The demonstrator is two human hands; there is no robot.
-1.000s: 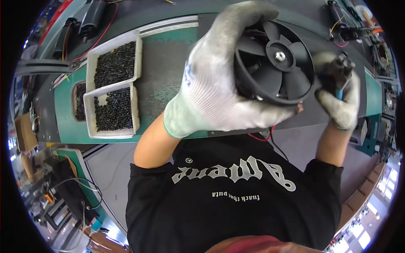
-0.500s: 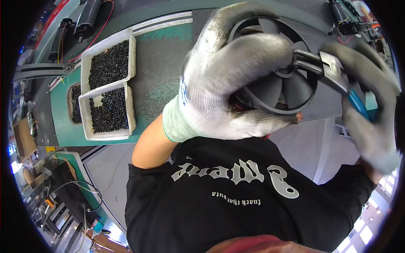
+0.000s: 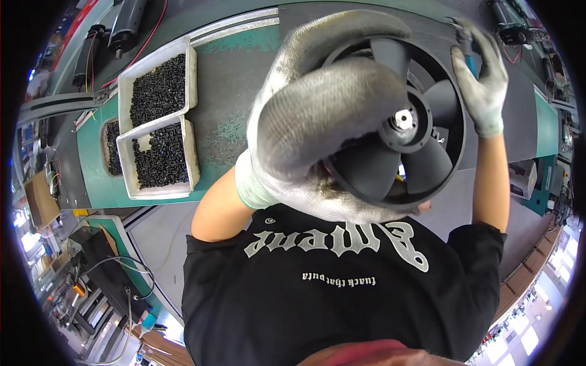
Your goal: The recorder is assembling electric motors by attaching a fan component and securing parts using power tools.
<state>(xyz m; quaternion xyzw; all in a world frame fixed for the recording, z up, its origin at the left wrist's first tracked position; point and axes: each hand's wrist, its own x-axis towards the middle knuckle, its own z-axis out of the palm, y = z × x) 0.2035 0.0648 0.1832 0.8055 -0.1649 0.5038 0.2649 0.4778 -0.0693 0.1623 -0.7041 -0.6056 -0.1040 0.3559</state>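
the gloved left hand (image 3: 293, 134) curls around the rim of the black fan (image 3: 410, 141), held over the near edge of the bench (image 3: 238, 79), one finger across its face. the gloved right hand (image 3: 486, 91), apart at upper right, pinches a blue-handled tool (image 3: 470, 64); blur hides how firmly. the one-sided grip could let the fan tip or drop; a careless tool stroke could mark it. leftward, the far pale bin (image 3: 191, 85) holds many small black pieces (image 3: 159, 91); the near pale bin (image 3: 162, 193), adjoining, shows a bare patch among its own.
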